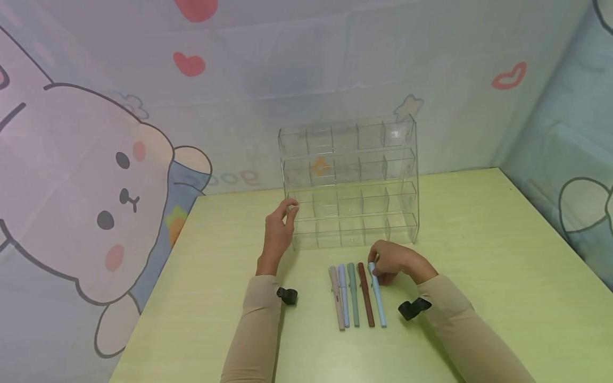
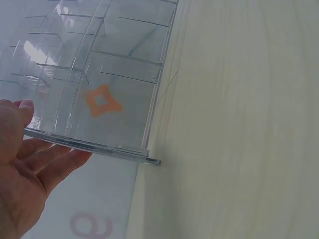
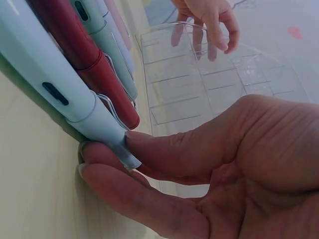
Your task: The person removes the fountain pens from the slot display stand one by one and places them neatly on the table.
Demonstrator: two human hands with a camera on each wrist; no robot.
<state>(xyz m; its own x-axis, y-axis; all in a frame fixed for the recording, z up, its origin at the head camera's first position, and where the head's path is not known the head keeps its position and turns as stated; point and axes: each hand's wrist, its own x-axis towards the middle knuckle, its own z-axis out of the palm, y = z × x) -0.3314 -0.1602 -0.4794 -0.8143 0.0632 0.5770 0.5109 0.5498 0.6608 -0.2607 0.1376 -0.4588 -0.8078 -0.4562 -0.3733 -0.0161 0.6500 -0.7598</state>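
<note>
A clear acrylic display rack (image 1: 351,199) with several tiers of small compartments stands upright on the table. My left hand (image 1: 279,229) holds its left side edge, thumb on the inner face and fingers on the outer, as the left wrist view shows. In front of the rack, my right hand (image 1: 394,260) pinches the cap end of a light blue pen (image 3: 47,64) between thumb and fingers. That pen lies rightmost in a row, beside a dark red pen (image 1: 365,294), a green pen (image 1: 353,295), a lavender pen (image 1: 344,295) and a greyish-pink pen (image 1: 337,298).
The pale yellow-green table (image 1: 479,319) ends at a printed cloth backdrop (image 1: 306,58) behind the rack. A second cloth wall (image 1: 565,159) rises at the right. Small black cameras sit on both wrists, the right one (image 1: 414,308) near the blue pen.
</note>
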